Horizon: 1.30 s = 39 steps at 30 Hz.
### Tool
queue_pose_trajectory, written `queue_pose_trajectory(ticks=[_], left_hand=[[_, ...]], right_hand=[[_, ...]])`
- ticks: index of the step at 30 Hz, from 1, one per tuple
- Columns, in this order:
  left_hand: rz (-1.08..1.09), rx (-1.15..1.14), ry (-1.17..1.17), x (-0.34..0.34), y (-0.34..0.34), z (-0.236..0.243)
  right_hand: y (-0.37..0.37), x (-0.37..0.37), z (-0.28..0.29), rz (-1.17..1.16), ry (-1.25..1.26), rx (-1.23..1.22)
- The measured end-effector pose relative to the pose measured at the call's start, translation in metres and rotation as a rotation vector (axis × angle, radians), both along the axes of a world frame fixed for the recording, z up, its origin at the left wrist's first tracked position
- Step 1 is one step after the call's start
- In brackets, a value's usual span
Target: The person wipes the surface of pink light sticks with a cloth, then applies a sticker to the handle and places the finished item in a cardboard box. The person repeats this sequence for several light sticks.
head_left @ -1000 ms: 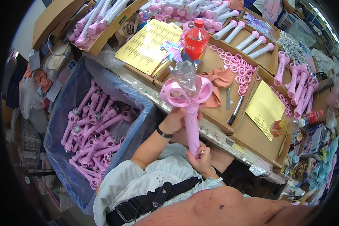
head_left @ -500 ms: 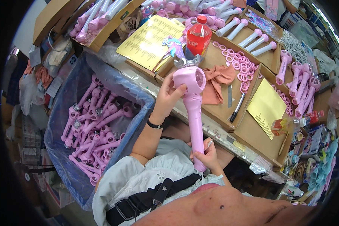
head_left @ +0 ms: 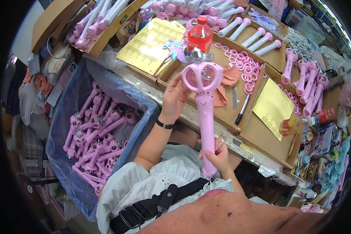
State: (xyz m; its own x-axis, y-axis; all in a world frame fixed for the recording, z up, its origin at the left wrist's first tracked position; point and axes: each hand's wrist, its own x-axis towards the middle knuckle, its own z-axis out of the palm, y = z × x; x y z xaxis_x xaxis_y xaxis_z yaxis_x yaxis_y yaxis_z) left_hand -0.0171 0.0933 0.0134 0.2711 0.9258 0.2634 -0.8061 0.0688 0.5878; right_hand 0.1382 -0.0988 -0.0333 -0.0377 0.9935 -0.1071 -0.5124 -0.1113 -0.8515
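Observation:
A pink toy wand point(head_left: 205, 117) stands nearly upright in front of me, with an open round head and a silver crown-like piece on top. Around its lower handle my right hand point(head_left: 217, 156) is closed; a small pale thing pokes out by its fingers, too small to name. My left hand point(head_left: 174, 100) is bent against the left side of the wand's head, its fingertips partly hidden there. Beyond the crown are a red-filled bottle point(head_left: 200, 36) and a blue-and-purple winged ornament point(head_left: 175, 49).
At left stands a blue-lined bin point(head_left: 144, 102) of similar pink wands point(head_left: 99, 134). Cardboard trays on the table hold pink rings point(head_left: 249, 70), an orange cloth point(head_left: 220, 95), a black marker point(head_left: 242, 110) and yellow sheets point(head_left: 274, 103). White-handled wands point(head_left: 257, 38) lie farther back.
The wand has turned about its length, so its round opening and the clear part inside now face me. My left hand has shifted from the head's front to its left side.

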Motion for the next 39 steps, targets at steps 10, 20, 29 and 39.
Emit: queue_pose_trajectory(ticks=[10,20,29,39], left_hand=[[0.347,0.216,0.584,0.011,-0.013,0.022],[0.21,0.138,0.566,0.004,-0.013,0.025],[0.353,0.209,0.5,0.009,-0.015,0.015],[-0.273,-0.151,-0.038,0.023,-0.05,0.006]], right_hand=[[0.005,-0.009,0.013,-0.394,-1.332,0.397],[-0.005,-0.007,0.016,-0.303,-1.221,0.338],[-0.004,-0.007,0.016,-0.321,-1.174,0.369],[-0.011,-0.013,0.005,0.057,-0.139,0.199]])
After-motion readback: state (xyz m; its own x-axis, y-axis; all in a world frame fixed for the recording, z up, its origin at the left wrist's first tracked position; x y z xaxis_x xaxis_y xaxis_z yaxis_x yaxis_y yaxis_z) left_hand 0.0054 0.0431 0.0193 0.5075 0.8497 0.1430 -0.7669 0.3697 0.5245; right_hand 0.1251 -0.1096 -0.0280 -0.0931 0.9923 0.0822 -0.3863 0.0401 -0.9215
